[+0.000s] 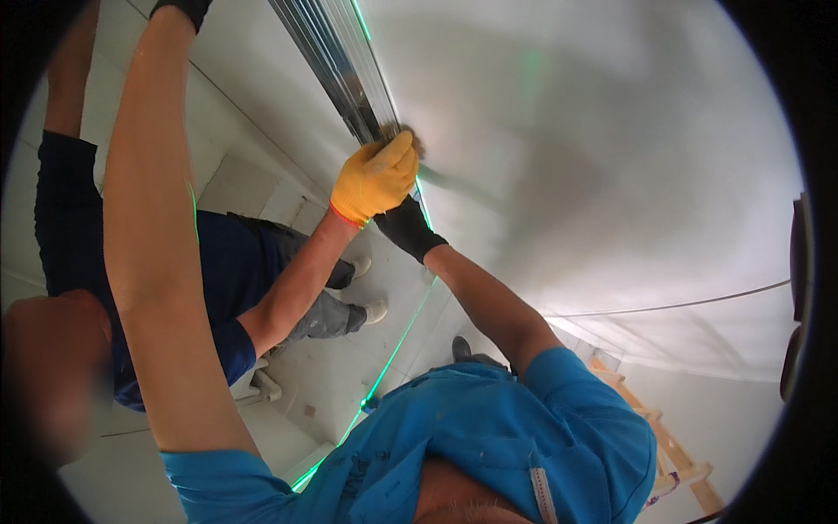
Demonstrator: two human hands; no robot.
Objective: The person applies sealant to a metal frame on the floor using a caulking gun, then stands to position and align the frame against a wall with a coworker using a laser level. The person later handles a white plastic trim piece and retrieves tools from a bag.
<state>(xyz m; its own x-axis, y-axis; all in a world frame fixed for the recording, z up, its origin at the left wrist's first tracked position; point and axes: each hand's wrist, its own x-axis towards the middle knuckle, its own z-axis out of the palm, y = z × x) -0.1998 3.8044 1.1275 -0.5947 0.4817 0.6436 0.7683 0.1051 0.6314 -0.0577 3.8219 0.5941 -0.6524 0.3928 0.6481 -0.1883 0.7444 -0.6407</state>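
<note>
A long silver metal rail (pixel 336 65) with lengthwise grooves runs down from the top edge along the pale wall. At its lower end my right hand (pixel 408 229), in a black glove, is closed round the rail, its fingertips partly hidden. Just above it, touching, a co-worker's hand (pixel 377 179) in a yellow knitted glove grips the same end. My left arm reaches up at the left. Only the wrist side of my black-gloved left hand (pixel 185 7) shows at the top edge, with its fingers out of the picture.
A co-worker in a dark shirt (pixel 236 275) stands close on the left. The smooth pale wall (pixel 611 157) fills the right side. A green laser line (pixel 384 371) crosses the tiled floor and runs up beside the rail. At lower right stands a wooden ladder-like frame (pixel 668 441).
</note>
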